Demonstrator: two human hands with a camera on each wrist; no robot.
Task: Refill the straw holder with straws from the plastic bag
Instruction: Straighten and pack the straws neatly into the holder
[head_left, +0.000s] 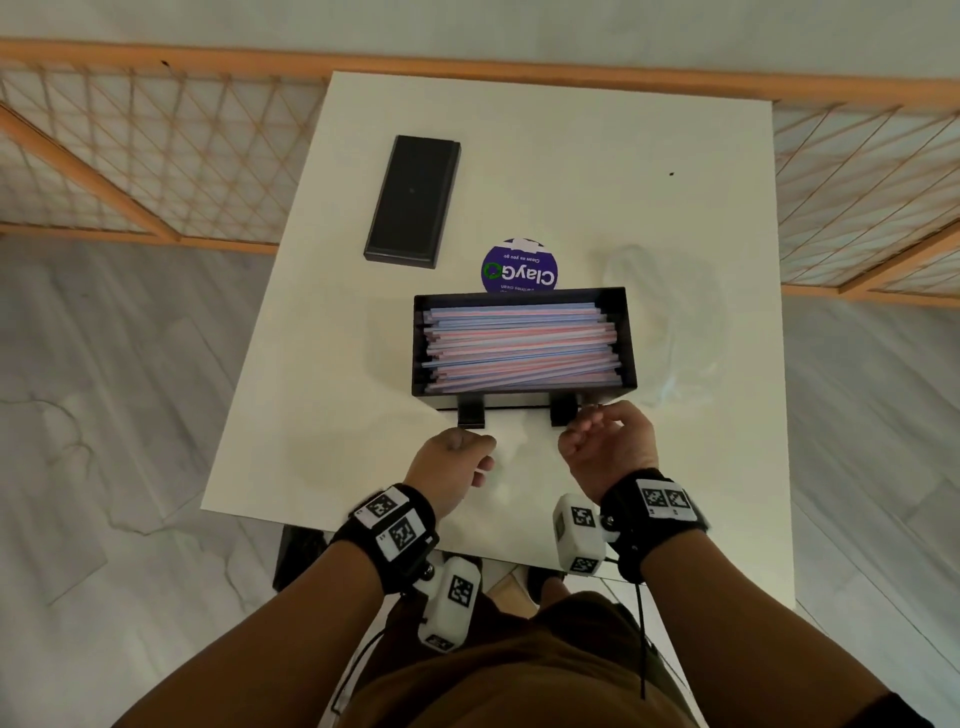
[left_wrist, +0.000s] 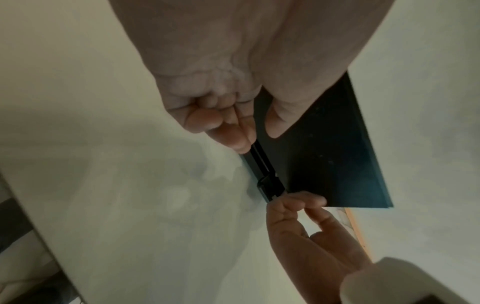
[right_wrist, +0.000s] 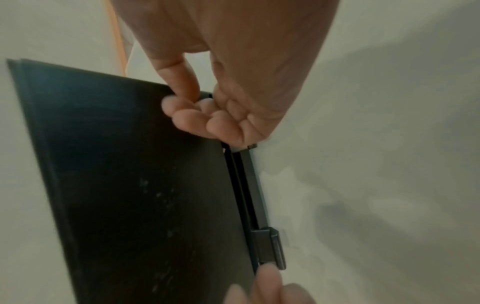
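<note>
Sitting near the front of the white tabletop (head_left: 649, 182), the black box-shaped straw holder (head_left: 627, 338) stands open-topped and already packed with thin pink-and-blue striped straws (head_left: 519, 345) lying lengthwise in a loose stack. Along its near bottom edge runs a narrow black dispensing bar (right_wrist: 255, 197) with two small black tabs (head_left: 470, 413).

Both hands work at that bar. The left hand (head_left: 452, 467) is curled, its fingertips (left_wrist: 233, 137) at the bar's end near the left tab; whether they truly clamp it I cannot tell. The right hand (head_left: 605, 447) has thumb and curled fingers (right_wrist: 197, 119) nipped on the holder's lower front corner by the right tab.

The step, as I judge it, is seating or checking the dispensing bar now that the box is full. Even pressure from both ends should keep the bar from skewing, and a light touch keeps the smooth, rigid plastic box from sliding on the glossy table.

Beyond the holder lie a round purple sticker (head_left: 519, 270), a flat matte black rectangular lid (head_left: 413, 200), and at right the crumpled clear plastic bag (head_left: 670, 322), limp and seemingly empty.
</note>
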